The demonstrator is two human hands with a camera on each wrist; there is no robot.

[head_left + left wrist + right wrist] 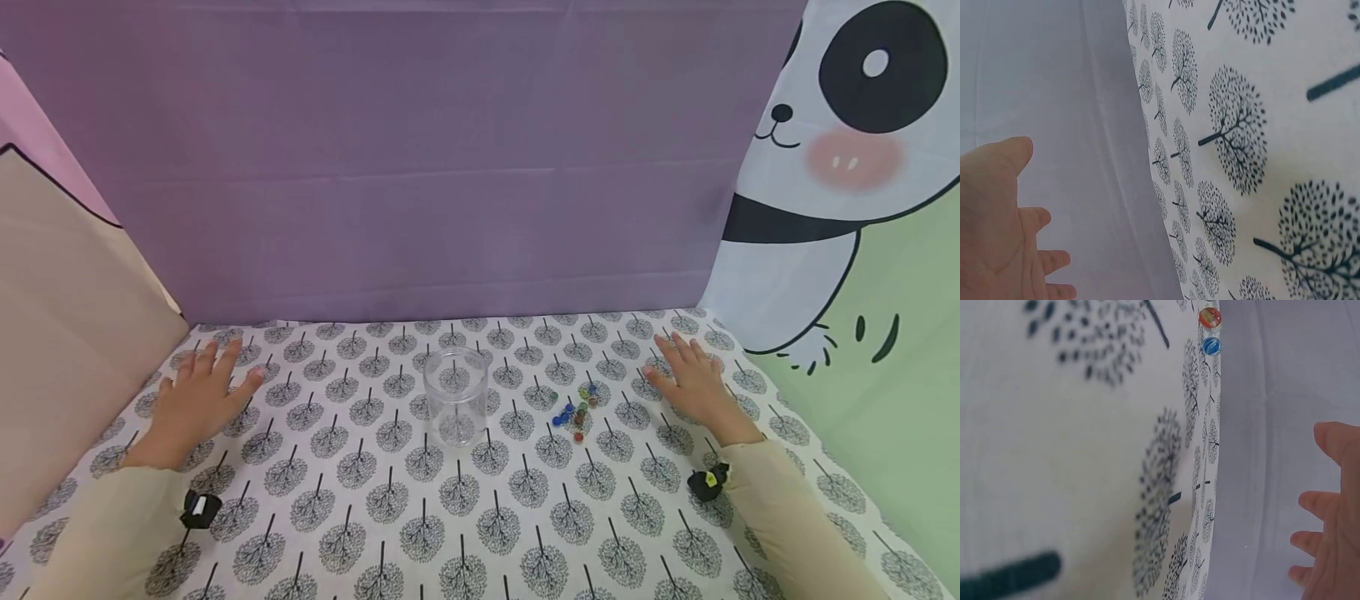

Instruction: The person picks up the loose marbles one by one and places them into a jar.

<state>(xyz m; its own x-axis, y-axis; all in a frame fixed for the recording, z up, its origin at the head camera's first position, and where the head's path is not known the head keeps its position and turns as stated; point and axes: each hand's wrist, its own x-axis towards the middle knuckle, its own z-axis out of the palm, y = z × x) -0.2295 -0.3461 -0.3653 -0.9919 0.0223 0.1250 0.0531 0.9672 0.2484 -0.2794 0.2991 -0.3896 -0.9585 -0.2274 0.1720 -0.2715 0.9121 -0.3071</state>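
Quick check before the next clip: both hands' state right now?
Left hand: open, fingers spread, holding nothing.
Right hand: open, holding nothing; the marbles lie apart from it.

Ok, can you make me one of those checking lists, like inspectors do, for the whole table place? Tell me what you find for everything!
Surface: white cloth printed with dark trees.
Job's things: a clear container stands upright; small coloured marbles lie loose to its right, none seen inside it.
Clutter: nothing seen.
Hands: left hand and right hand have fingers spread and hold nothing; a black item sits at each wrist.
Cables: nothing seen.
Surroundings: purple backdrop behind, a cartoon panda on the right.
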